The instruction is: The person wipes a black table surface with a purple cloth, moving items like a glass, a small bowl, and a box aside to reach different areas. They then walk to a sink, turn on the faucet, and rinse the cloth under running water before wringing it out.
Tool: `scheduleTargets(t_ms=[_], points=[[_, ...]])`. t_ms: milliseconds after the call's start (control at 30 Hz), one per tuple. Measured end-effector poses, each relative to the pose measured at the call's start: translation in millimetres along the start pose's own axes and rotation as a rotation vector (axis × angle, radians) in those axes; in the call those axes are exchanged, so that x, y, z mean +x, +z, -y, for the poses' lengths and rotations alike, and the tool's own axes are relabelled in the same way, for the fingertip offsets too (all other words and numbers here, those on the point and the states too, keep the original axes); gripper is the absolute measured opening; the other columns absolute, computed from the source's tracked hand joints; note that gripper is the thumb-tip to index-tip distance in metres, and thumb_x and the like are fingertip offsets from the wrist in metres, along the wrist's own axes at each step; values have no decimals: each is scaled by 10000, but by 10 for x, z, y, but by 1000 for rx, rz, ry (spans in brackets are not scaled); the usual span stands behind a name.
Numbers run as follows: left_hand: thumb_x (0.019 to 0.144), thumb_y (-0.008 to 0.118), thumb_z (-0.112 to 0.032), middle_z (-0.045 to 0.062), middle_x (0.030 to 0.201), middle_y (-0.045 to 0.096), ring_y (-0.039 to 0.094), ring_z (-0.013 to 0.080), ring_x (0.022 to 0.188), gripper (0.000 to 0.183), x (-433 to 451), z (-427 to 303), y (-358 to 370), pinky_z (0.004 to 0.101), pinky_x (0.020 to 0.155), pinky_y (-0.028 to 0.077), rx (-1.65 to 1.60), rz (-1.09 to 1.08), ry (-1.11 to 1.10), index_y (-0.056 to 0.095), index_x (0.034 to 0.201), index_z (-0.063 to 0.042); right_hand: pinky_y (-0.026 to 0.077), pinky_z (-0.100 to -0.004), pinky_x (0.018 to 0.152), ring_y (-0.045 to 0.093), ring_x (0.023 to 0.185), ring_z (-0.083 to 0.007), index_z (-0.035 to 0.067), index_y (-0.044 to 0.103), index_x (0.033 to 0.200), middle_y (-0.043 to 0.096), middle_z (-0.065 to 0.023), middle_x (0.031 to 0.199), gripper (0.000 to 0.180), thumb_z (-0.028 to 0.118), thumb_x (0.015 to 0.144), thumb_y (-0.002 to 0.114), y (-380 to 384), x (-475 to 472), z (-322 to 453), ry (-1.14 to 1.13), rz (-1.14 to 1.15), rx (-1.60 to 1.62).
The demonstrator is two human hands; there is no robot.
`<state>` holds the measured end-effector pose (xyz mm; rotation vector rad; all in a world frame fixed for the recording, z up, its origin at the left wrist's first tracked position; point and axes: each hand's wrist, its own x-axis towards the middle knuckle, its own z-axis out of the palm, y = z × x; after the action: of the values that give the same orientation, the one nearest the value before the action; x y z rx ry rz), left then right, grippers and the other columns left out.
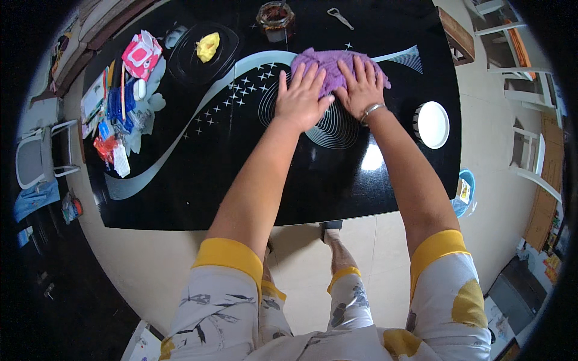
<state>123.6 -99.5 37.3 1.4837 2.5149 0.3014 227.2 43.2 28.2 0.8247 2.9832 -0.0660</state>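
A crumpled purple cloth (336, 67) lies on the glossy black table (253, 189), over part of its white swirl pattern. My left hand (301, 97) rests palm down at the cloth's left side, with its fingertips on the fabric. On the right side of the cloth, my right hand (362, 85) lies flat with spread fingers. A silver bracelet (372, 113) circles the right wrist. Neither hand is closed around the cloth, and both arms reach straight forward. What lies beneath the palms is hidden.
A glass jar (276, 22) and a bottle opener (340, 18) are beyond the cloth. At right sits a white bowl (432, 125). Leftward are a yellow crumpled item (207, 47) on a dark round mat, a pink wipes pack (142, 55) and assorted clutter. A blue bin (464, 193) stands beside the table.
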Motion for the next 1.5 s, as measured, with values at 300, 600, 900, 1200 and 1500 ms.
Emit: scheduleTargets(t_ms=[300, 600, 900, 1200, 1500], points=[[858, 506, -516, 112, 1505, 284, 191, 291, 1413, 738, -1318, 0, 21, 526, 1130, 103, -150, 47, 57, 357, 1420, -61, 98, -576, 1106, 184, 1379, -411, 208, 294, 1457, 189, -180, 1521, 671, 392, 851, 515, 6, -1243, 734, -90, 56, 96], [852, 548, -473, 88, 1479, 340, 235, 264, 1399, 674, -1865, 1197, -298, 540, 1126, 103, -158, -56, -1, 406, 1399, -106, 74, -586, 1104, 164, 1387, -416, 217, 310, 1448, 195, -178, 1520, 664, 396, 841, 515, 72, -920, 2012, -87, 36, 80], [889, 477, -509, 106, 1503, 288, 197, 282, 1413, 685, -2557, 2679, -713, 545, 1121, 92, -78, -63, -170, 356, 1422, -96, 62, -580, 1106, 150, 1400, -372, 237, 314, 1451, 181, -142, 1534, 617, 454, 895, 468, 59, -573, 3756, -209, 25, 130], [825, 577, -485, 134, 1506, 267, 176, 328, 1411, 742, -4225, 2828, -699, 569, 1112, 74, -13, 123, -290, 379, 1400, -59, 107, -582, 1102, 212, 1386, -356, 259, 343, 1430, 222, -125, 1518, 634, 395, 853, 567, 11, -1744, 4727, -287, 221, 425], [835, 550, -542, 183, 1533, 160, 82, 373, 1425, 831, -3091, 1979, -518, 537, 1129, 42, -63, 90, -139, 258, 1462, -82, 104, -495, 1136, 229, 1391, -307, 256, 324, 1444, 251, -90, 1517, 629, 392, 869, 540, 6, -1317, 3251, -221, 107, 239]])
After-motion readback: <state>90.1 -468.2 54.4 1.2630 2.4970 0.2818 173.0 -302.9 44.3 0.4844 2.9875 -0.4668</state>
